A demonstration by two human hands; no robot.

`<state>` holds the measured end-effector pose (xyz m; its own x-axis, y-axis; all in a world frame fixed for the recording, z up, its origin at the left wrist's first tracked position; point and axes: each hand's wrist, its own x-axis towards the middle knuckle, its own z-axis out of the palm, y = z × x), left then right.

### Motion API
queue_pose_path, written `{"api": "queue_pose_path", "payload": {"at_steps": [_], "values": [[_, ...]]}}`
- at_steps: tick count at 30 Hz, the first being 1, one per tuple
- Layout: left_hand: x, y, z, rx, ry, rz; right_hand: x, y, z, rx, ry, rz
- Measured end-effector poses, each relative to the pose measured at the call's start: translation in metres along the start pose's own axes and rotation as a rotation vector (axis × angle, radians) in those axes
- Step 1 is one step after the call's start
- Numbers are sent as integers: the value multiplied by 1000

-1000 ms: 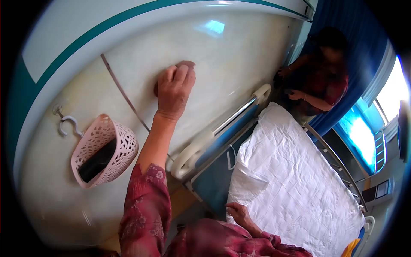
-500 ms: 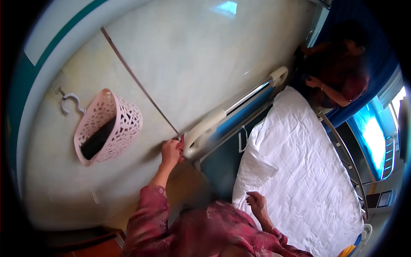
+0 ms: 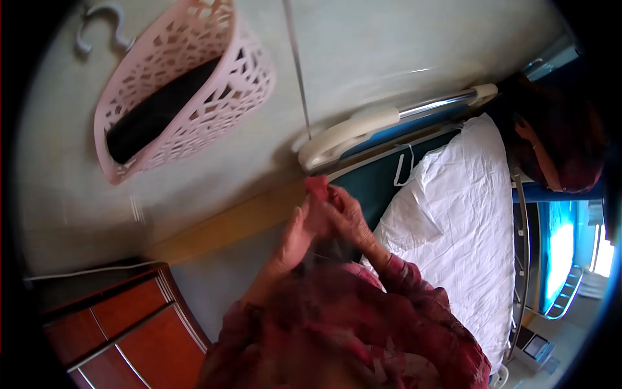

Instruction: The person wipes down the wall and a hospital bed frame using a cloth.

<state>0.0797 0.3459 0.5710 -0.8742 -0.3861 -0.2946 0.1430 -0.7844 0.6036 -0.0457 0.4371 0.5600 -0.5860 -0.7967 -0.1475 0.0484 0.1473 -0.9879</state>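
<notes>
A small red cloth (image 3: 317, 188) is held between my two hands in front of my chest, beside the end of the bed's headboard. My right hand (image 3: 348, 219) has its fingers bent round the cloth from the right. From the left, my left hand (image 3: 295, 238) presses on its lower part, thumb upward; its fingers are partly hidden and blurred. Both hands are close together, above the gap between the wall and the bed.
A pink openwork basket (image 3: 249, 97) with a black object hangs on the wall by a grey hook (image 3: 118, 26). The cream headboard (image 3: 350, 133) and white bedding (image 3: 470, 214) lie right. A red-brown panelled piece (image 3: 146, 324) stands lower left. Another person (image 3: 560, 142) is at the far right.
My left hand has come down from the wall, past the headboard's end, to my chest with the cloth. My right hand has risen from beside the bedding to meet it. The view has shifted downward.
</notes>
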Motion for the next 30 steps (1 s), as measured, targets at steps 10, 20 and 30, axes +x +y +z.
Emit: {"api": "queue_pose_path", "payload": {"at_steps": [10, 20, 30], "values": [[-79, -18, -112, 306, 440, -286, 152, -18, -65, -983, 469, -743], [-193, -104, -232, 16, 882, -256, 156, -3, 8, -1510, 81, -933], [-228, -242, -270, 676, 909, -297, 168, 6, 43, -1161, -106, -719]]}}
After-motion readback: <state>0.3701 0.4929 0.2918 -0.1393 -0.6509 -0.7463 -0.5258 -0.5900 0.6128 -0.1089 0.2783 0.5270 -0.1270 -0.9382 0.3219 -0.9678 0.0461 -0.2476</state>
